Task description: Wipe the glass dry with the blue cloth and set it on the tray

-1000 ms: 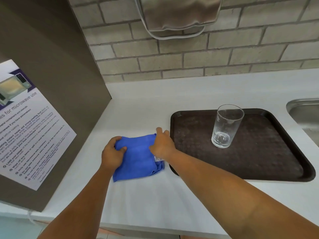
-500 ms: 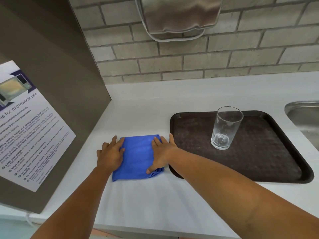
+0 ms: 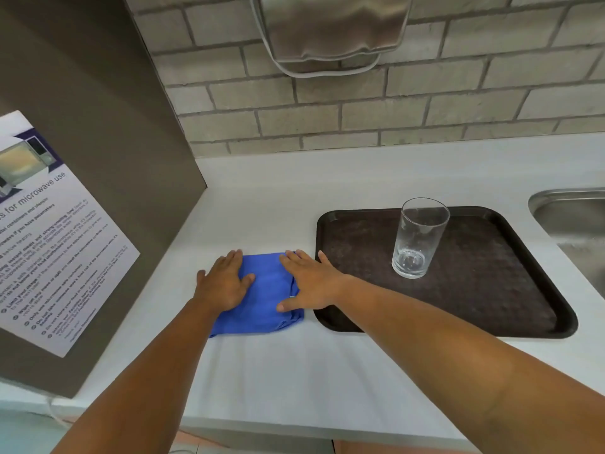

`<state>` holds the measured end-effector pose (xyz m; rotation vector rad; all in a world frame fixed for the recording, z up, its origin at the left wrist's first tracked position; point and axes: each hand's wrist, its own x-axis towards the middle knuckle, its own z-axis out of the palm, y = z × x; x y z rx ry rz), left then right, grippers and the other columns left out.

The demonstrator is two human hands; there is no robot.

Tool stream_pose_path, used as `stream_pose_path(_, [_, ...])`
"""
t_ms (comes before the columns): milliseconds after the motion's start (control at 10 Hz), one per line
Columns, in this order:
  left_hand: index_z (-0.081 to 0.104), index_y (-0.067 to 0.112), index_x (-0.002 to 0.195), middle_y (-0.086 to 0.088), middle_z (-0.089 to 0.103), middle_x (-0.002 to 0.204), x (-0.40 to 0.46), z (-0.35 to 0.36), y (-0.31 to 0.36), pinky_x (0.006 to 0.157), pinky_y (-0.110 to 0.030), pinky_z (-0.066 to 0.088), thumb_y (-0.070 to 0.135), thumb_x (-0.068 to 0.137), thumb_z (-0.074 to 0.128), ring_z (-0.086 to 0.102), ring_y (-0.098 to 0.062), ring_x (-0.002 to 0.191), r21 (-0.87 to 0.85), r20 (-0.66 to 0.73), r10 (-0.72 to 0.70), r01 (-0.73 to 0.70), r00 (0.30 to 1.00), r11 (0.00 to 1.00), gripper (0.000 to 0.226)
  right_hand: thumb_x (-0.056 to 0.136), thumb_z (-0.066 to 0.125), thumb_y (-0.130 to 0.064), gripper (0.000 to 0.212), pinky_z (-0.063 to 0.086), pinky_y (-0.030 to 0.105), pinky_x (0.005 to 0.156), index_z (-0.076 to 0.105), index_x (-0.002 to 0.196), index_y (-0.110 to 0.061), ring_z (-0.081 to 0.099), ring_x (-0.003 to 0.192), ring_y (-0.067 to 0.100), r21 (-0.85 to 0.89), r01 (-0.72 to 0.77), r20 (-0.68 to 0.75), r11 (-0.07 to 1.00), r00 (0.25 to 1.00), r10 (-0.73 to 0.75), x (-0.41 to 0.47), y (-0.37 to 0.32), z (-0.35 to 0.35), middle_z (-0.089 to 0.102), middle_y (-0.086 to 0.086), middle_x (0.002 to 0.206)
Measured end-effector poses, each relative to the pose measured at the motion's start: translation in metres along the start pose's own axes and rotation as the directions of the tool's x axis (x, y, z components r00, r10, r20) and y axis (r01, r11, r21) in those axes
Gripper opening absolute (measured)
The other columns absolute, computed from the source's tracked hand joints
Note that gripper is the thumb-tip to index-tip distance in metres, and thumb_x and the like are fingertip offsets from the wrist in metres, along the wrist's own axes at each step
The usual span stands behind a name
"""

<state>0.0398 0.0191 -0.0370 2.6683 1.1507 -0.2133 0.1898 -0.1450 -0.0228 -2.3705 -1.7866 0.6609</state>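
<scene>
Covering blue cloth (image 3: 265,291): flat left hand (image 3: 222,285), right hand (image 3: 311,285).

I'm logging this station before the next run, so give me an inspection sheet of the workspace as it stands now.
Surface: white counter, no spills seen.
Job's things: glass upright on the brown tray; folded blue cloth on the counter left of the tray.
Clutter: nothing seen.
Hands: left hand and right hand lie flat and open on the cloth, holding nothing.
Cables: nothing seen.
Surroundings: brick wall, metal dispenser above, sink at right, microwave notice on the left panel.
</scene>
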Motion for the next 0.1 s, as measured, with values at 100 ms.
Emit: stream_pose_path(100, [0.011,0.017,0.156,-0.002,0.012,0.165,-0.0003,-0.0117,0.0213,0.119,-0.047,0.018,0.044,0.099,0.041,0.013,-0.019,0.151,-0.068,-0.128,0.087,-0.096,0.988,0.993,0.07,0.088,0.066,-0.05,0.106,-0.001,0.053,0.125,-0.002,0.162,-0.015,-0.006,0.158,0.022,-0.032,0.051,-0.104,0.998,0.993,-0.054,-0.0035,0.0071,-0.0177,-0.006,0.005,0.172])
